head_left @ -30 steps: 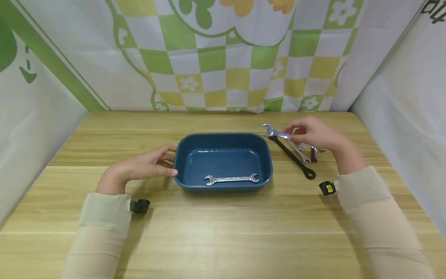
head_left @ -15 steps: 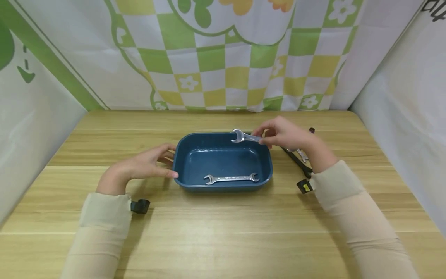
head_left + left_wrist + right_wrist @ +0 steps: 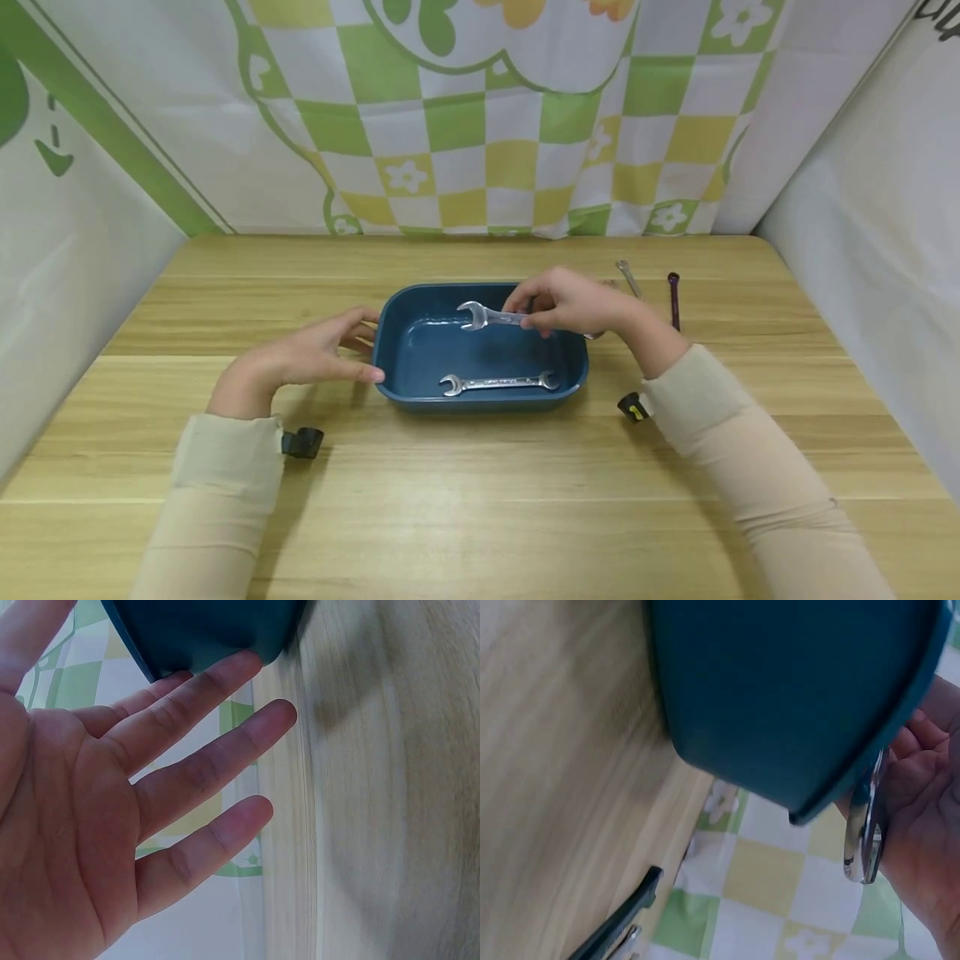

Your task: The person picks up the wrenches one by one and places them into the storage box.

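A dark blue rectangular tray stands on the wooden table. Inside it, along the front wall, lies a silver open-end wrench. My right hand pinches another silver wrench between thumb and fingers, over the tray's right half. Its open jaw points left, and in the right wrist view its other end sticks out past the tray's rim, beside my palm. My left hand is at the tray's left end, thumb at the rim. In the left wrist view its fingers are extended and spread, fingertips by the tray wall.
Behind my right forearm lie a purple wrench and a small silver wrench. A black wrench shows on the table in the right wrist view. A green, yellow and white checked cloth hangs behind the table.
My right hand has carried the silver wrench left from the group of wrenches, past the tray's right rim and over its inside. The left hand and the tray have stayed put.
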{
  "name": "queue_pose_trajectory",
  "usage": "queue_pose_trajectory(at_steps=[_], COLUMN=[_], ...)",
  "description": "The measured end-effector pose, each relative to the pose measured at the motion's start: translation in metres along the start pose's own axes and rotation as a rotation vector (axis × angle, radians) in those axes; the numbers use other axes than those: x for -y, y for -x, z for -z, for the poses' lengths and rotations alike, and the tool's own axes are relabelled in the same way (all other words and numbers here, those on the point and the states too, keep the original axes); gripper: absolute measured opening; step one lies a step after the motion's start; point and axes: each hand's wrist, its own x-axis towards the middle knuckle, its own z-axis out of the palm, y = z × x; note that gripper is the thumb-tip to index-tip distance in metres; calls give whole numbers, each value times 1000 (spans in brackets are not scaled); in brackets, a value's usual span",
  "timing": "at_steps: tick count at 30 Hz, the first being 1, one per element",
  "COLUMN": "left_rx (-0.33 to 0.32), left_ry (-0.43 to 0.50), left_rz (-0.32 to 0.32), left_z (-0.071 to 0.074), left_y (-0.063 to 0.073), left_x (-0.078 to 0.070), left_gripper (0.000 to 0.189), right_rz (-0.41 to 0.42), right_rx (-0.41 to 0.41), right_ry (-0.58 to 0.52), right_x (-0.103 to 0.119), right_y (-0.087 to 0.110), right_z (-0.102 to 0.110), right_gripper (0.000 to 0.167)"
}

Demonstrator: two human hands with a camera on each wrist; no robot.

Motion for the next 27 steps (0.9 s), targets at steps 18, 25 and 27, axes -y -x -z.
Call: queue_pose_trajectory(at_steps=[18, 25, 27], left_rx=[4, 7, 3], left_ry=[-4, 6, 9], left_rz=[-8, -7, -4], left_z=[0, 0, 1], left_y=[0, 1, 1], left_x=[0, 1, 1], left_gripper=[74, 75, 75], right_rz=[3, -10, -10], right_rx=[98, 123, 130], right_ry=[-70, -63, -71], right_x=[6, -3, -5], right_y=[-21, -27, -28], right_z=[-24, -35, -37], right_gripper=[28, 28, 28])
